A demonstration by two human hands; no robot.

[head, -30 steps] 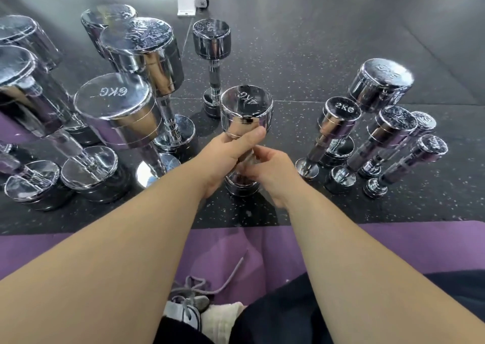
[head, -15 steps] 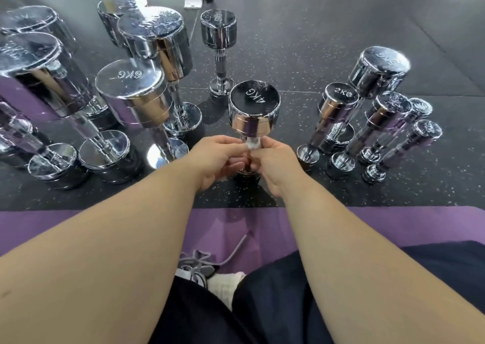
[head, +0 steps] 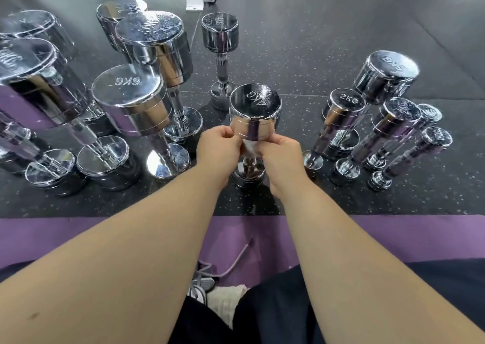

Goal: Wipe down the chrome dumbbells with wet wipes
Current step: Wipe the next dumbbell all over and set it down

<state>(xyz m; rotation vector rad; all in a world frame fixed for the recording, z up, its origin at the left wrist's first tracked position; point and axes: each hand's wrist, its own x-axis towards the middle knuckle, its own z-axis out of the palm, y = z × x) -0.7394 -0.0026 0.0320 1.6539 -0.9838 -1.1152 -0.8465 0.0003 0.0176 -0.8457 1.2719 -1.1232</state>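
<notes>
"Chrome stack far L, 6KG dumbbell (head: 126, 84) incl., stands on end and well apart from your hands. Not your job rn."

"Agreed. Your left hand (head: 217, 148) has its fingers curled in, pinching the wet wipe (head: 249, 145) from the L side."

"That wipe sits on the handle of the 4KG dumbbell (head: 256, 107), just under the top head. The db stands upright on the rubber floor (head: 315, 42), dead centre, just past the purple mat (head: 393, 233)."

"Your right hand (head: 282, 157) mirrors the L: fingers curled, pinching the wipe's R side. Both hands hold the one wipe, nothing else."

"Step, imo: you're on the handle, top end. Lower shaft and bottom head prob. not done yet."

"So the next move needs you to work the wipe down the shaft w/ both hands opposed, so the db doesn't tip. After that, the 2KG dumbbell (head: 346, 102) and its group on your R, near but apart from your hands. Can't tell which of those are clean."
</notes>
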